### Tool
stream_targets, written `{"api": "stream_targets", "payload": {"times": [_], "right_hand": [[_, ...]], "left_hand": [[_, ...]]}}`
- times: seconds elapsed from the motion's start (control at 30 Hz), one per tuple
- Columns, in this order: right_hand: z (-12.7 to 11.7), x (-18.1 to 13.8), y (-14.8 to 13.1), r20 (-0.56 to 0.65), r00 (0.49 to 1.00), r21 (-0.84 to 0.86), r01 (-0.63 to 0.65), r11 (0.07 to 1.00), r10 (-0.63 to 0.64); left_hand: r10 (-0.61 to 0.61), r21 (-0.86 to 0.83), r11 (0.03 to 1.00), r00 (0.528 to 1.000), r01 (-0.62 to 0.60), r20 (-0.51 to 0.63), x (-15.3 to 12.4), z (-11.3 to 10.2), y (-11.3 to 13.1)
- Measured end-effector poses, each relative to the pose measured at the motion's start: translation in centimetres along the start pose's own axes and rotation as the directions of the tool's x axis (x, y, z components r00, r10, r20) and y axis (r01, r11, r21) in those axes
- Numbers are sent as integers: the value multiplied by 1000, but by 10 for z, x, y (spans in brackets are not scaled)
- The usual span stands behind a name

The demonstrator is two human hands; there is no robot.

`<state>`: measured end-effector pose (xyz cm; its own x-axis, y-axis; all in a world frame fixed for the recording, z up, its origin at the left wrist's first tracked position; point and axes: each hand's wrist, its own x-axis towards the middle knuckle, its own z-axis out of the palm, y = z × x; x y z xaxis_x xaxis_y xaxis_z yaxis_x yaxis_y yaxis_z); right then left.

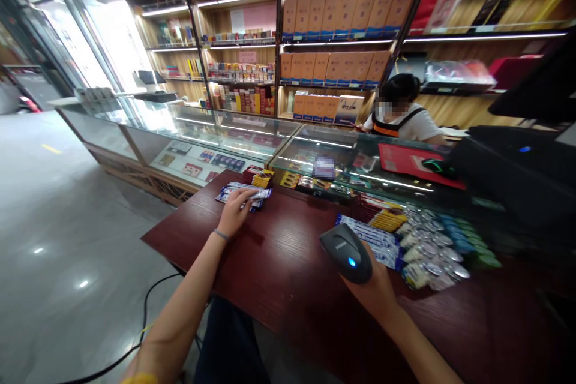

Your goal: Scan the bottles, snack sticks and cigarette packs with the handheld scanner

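My right hand (380,288) is wrapped round a black barcode scanner (345,252) with a blue light glowing on its top. Beyond the scanner, a row of blue-and-white packets (371,239) lies on the dark red table (279,252). My left hand (234,210), with a grey band at the wrist, reaches to the table's far left part. Its fingers pinch a blue-and-white packet (260,193) over a small pile of similar packets (226,192). The fingertips are partly hidden by the hand.
Yellow-and-red packs (261,177) stand behind the left pile. Several clear-lidded cups (434,246) and green-lidded ones (477,240) fill the table's right. A glass display counter (243,132) runs behind; a person (405,111) sits beyond it. A dark monitor (517,162) rises at right.
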<state>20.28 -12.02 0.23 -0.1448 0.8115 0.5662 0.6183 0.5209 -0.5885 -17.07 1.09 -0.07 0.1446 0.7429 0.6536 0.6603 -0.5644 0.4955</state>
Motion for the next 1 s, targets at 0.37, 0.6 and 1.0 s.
{"api": "stream_targets", "payload": {"times": [0.37,0.6,1.0], "right_hand": [[-14,2,8,-89,992,-111,-101,989,92],[-28,11,3,-70,958,-194,-285,939,277],[-28,13,-6,206,955,-288,-149,946,213]], "left_hand": [[-540,-798,89,702,596,464,41,74,91],[-438,-683,-101,584,723,683,26,108,104],[-378,-689,-65,621,722,687,8,109,103]]}}
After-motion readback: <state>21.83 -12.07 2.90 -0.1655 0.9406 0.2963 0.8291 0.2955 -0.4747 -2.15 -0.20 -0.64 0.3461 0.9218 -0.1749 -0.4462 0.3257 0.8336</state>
